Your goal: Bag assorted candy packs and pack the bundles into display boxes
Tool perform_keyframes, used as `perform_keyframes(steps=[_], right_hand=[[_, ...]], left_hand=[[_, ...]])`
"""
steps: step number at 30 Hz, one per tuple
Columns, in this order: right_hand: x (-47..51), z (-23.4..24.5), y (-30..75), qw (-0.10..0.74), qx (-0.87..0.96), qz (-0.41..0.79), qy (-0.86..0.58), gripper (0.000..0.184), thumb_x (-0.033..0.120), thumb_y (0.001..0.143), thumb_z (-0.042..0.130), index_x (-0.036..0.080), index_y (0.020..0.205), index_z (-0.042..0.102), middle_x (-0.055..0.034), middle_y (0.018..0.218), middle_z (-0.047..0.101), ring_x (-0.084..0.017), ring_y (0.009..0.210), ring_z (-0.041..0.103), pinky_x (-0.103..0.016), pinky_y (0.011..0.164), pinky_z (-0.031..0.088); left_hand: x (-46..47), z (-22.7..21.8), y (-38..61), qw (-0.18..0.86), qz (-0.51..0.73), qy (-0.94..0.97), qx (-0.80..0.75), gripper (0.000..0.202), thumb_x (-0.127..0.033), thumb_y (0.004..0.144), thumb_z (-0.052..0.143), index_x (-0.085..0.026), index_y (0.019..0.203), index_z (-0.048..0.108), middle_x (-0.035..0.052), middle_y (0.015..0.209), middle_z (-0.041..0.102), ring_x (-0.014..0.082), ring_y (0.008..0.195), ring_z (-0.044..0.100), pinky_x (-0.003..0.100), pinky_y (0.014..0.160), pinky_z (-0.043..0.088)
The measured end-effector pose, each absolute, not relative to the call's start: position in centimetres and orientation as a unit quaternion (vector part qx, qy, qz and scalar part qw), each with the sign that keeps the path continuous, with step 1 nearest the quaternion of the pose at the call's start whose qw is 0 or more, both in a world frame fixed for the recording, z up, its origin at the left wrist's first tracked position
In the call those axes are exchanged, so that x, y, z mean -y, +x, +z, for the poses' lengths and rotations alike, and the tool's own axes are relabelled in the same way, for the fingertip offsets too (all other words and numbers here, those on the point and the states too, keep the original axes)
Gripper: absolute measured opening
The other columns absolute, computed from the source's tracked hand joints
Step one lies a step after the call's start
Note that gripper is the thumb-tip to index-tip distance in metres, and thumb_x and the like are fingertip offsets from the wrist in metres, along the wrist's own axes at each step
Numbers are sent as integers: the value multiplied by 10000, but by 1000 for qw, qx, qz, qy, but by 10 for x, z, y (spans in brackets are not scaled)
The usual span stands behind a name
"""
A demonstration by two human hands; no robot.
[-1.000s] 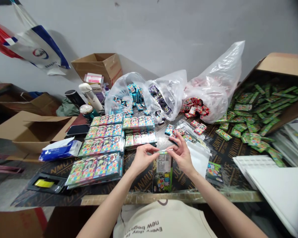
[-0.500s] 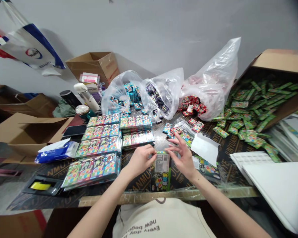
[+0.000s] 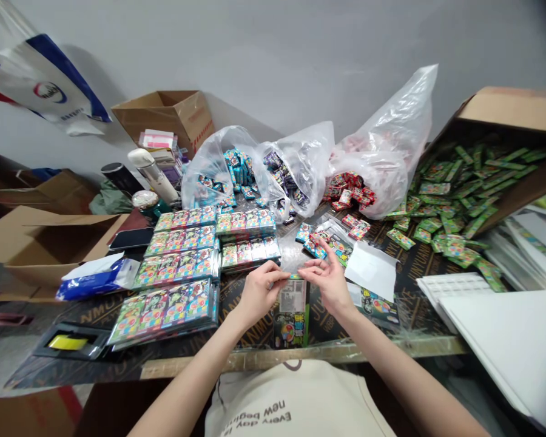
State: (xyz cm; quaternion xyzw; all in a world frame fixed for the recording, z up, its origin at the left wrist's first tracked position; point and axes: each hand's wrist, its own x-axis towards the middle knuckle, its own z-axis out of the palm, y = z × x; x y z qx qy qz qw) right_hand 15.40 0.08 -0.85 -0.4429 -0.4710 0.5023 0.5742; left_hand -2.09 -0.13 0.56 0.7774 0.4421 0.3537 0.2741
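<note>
In the head view, the left hand [image 3: 260, 292] and the right hand [image 3: 331, 285] met at the top edge of a dark printed packet [image 3: 291, 326], which lay near the front edge of the surface [image 3: 324, 332]. Fingers of both hands pinched that edge, the left at its left end, the right at its right end; the right hand's other fingers were spread. A clear panel showed in the packet's upper part.

To the left stood stacks of colourful packs [image 3: 166, 309]. Beyond the hands, clear plastic bags [image 3: 384, 176] held small blue, purple and red packs. On the right, a white sheet [image 3: 372, 271] lay near the right hand, and green packs [image 3: 437, 189] spilled from a tilted carton [image 3: 509, 112].
</note>
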Motion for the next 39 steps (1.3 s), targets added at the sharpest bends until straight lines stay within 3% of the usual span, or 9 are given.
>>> perform_keyframes(steps=[4, 8, 15, 20, 24, 28, 32, 35, 39], right_hand=[[5, -10, 146, 579, 512, 445, -454, 788, 218, 720, 653, 330, 1366, 217, 19, 839, 556, -123, 712, 638, -317, 770, 524], [11, -17, 147, 570, 592, 327, -467, 577, 213, 756, 611, 311, 1282, 395, -43, 977, 578, -157, 795, 639, -365, 836, 500], [-16, -6, 160, 507, 471, 560, -456, 894, 230, 595, 750, 262, 1351, 272, 10, 823, 574, -120, 624, 635, -314, 696, 533], [-7, 1, 143, 510, 570, 423, -486, 814, 198, 684, 672, 306, 1369, 245, 28, 748, 568, -121, 613, 613, -294, 673, 532], [7, -6, 139, 512, 641, 331, -467, 626, 219, 804, 539, 296, 1364, 271, -24, 871, 603, -151, 760, 625, -341, 790, 516], [-2, 6, 157, 533, 622, 323, -475, 607, 213, 828, 503, 296, 1369, 240, -70, 1133, 541, -137, 801, 622, -378, 879, 464], [-21, 38, 169, 527, 617, 345, -471, 710, 196, 766, 587, 282, 1371, 224, -5, 859, 611, -140, 784, 593, -361, 855, 448], [-26, 48, 164, 431, 651, 461, -421, 725, 180, 703, 643, 251, 1339, 303, 46, 664, 580, -126, 676, 572, -318, 763, 463], [-28, 38, 154, 334, 637, 590, -367, 753, 187, 663, 661, 229, 1331, 317, 57, 629, 566, -109, 600, 552, -252, 618, 451]], left_hand=[[-2, 4, -25, 285, 373, 765, -441, 148, -150, 781, 566, -193, 840, 695, 37, 789, 600, 131, 711, 565, 245, 663, 440], [-4, 4, -25, 288, 368, 768, -437, 153, -152, 773, 575, -195, 853, 697, 43, 808, 609, 136, 717, 570, 250, 667, 446], [-6, 3, -23, 299, 374, 760, -440, 117, -163, 756, 602, -188, 813, 701, 37, 768, 601, 133, 696, 565, 249, 656, 444], [-7, 0, -31, 299, 400, 741, -449, 62, -201, 742, 628, -173, 738, 684, 28, 715, 578, 135, 673, 562, 254, 642, 442], [-3, 2, -32, 280, 391, 754, -448, 70, -189, 759, 605, -177, 760, 674, 33, 755, 578, 136, 700, 560, 251, 655, 439], [3, 4, -25, 260, 350, 783, -443, 126, -142, 785, 540, -181, 794, 660, 35, 793, 572, 126, 699, 552, 236, 648, 432], [2, -1, -20, 270, 384, 757, -455, 88, -135, 758, 563, -169, 748, 644, 32, 743, 577, 133, 684, 560, 241, 640, 439], [1, -3, -19, 289, 431, 717, -466, 34, -143, 700, 622, -161, 672, 622, 32, 706, 601, 147, 684, 579, 256, 648, 453], [2, 2, -20, 305, 436, 714, -456, 46, -124, 684, 594, -157, 671, 622, 45, 744, 616, 158, 718, 593, 275, 678, 463]])
